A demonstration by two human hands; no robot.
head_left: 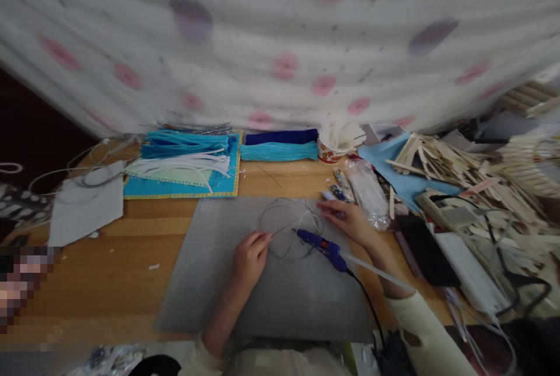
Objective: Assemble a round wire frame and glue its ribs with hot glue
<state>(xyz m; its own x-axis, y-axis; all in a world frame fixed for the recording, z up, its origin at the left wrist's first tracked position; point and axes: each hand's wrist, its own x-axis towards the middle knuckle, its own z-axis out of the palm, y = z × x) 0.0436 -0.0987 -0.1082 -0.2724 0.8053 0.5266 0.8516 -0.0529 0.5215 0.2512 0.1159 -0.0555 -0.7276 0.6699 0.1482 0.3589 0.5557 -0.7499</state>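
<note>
A loosely looped thin wire (pixel 280 256) lies over the grey cutting mat (pixel 205 283). My left hand (pixel 251 256) is closed in a pinch on the wire at the left side of the loops. At their upper right edge, my right hand (pixel 347 220) has thumb and forefinger pressed together on what looks like the same wire; the exact grip is blurred. Between the hands a blue hot glue gun (pixel 321 246) rests on the mat, nozzle toward the upper left. A long white glue stick (pixel 376 271) sticks out of its back, passing by my right forearm.
Blue and white pipe cleaners (pixel 188 151) lie on a blue board (pixel 225 186). Further bundles (pixel 280 151) sit beside a paper cup (pixel 331 153). Wooden sticks (pixel 433 163), a plastic bag (pixel 370 192) and a white power strip (pixel 472 271) crowd the right. The gun's black cord (pixel 367 300) trails down.
</note>
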